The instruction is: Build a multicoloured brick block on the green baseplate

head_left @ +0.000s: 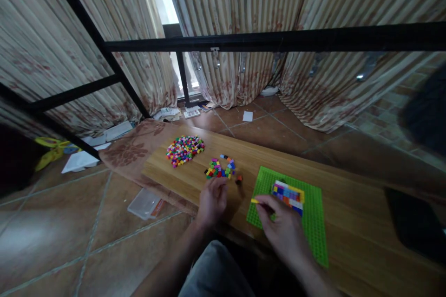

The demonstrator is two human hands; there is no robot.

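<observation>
My right hand (286, 227) pinches a small yellow toy brick (255, 201) above the left side of the green baseplate (315, 232). Beside its fingers, a block of multicoloured bricks (287, 192) stands on the plate, partly hidden by the hand. My left hand (213, 198) is at the near edge of a small group of loose bricks (216, 167). Its fingers are curled together, and whatever may be between them is hidden. A dark and orange brick (239, 179) lies between the two hands.
A larger heap of coloured bricks (184, 150) lies on the wooden table (351, 204) at the far left. A dark flat object (414, 218) is at the right. On the tiled floor are a clear plastic box (143, 203) and papers. A black metal frame (258, 41) crosses before the curtains.
</observation>
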